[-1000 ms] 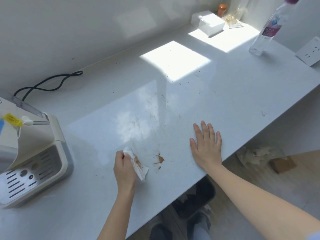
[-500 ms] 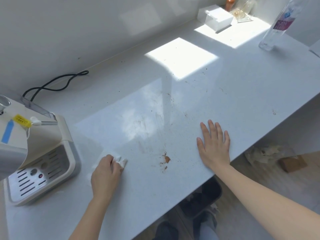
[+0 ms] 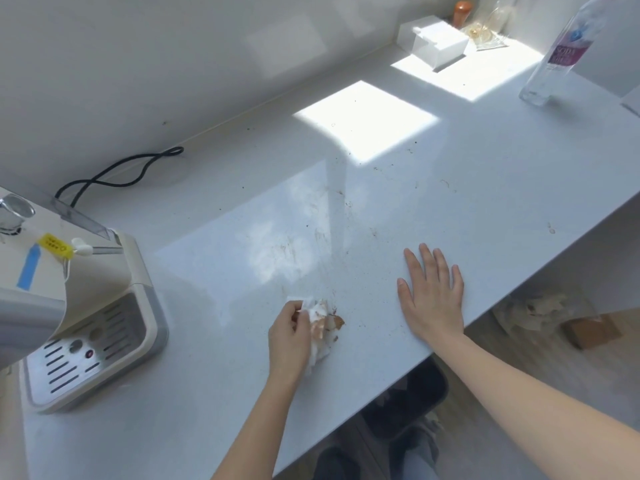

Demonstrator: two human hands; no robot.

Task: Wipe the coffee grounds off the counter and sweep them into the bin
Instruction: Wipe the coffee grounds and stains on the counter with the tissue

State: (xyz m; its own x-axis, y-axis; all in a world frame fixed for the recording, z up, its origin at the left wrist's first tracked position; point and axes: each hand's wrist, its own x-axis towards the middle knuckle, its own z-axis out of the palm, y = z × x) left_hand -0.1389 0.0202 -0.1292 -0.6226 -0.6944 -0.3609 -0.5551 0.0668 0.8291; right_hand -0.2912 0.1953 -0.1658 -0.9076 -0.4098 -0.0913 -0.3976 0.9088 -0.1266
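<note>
Lower centre of the frame: the left hand [image 3: 290,336] is clenched around a crumpled white tissue [image 3: 319,327] pressed to the white desk [image 3: 450,188]; the tissue is stained brown and touches a small brown clump of coffee grounds [image 3: 337,322] at its right edge. Fine dark specks are scattered over the desk above and to the right. The right hand [image 3: 431,294] lies flat and released — fingers spread, palm down — near the front edge. Left edge: a coffee machine [image 3: 69,306] with a black cord [image 3: 114,174] behind. Bottom centre, under the desk: a dark bin [image 3: 408,400]. Upper right: a clear bottle [image 3: 561,53] and a white box [image 3: 433,46].
</note>
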